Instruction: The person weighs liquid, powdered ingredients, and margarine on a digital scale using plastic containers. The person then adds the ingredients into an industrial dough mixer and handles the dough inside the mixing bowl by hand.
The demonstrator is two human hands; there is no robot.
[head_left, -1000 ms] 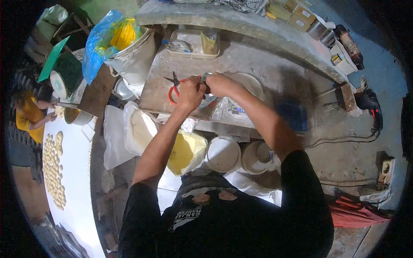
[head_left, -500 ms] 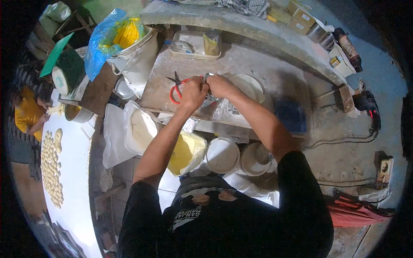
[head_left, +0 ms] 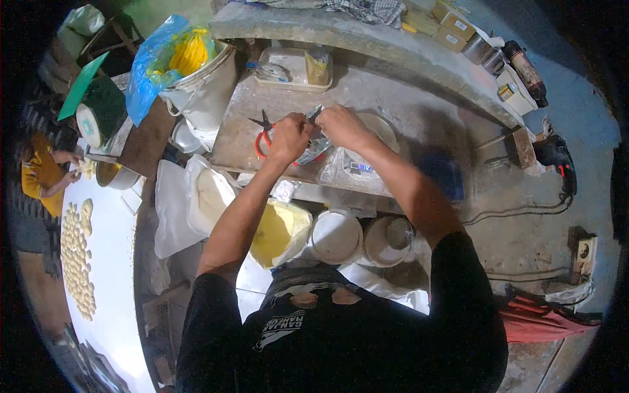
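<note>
Both my hands are closed close together above the worn worktable. A clear plastic bag hangs under and between them, its top pinched in the fingers of my left hand and my right hand. Something greyish shows at the gap between the hands, too small to make out. Red-handled scissors lie on the table just left of my left hand, blades spread. Under my right forearm sits a small digital scale with a lit display, and a round whitish dish is partly hidden behind the arm.
A white tray holds small packets at the back. To the left stands a white bucket with yellow contents. Below are a yellow-lined tub and lidded buckets. Another person works at a white table with dough pieces.
My hands have drawn slightly apart, and the plastic bag between them shows more. The scale's display has come into sight beneath my right forearm. The view has shifted slightly.
</note>
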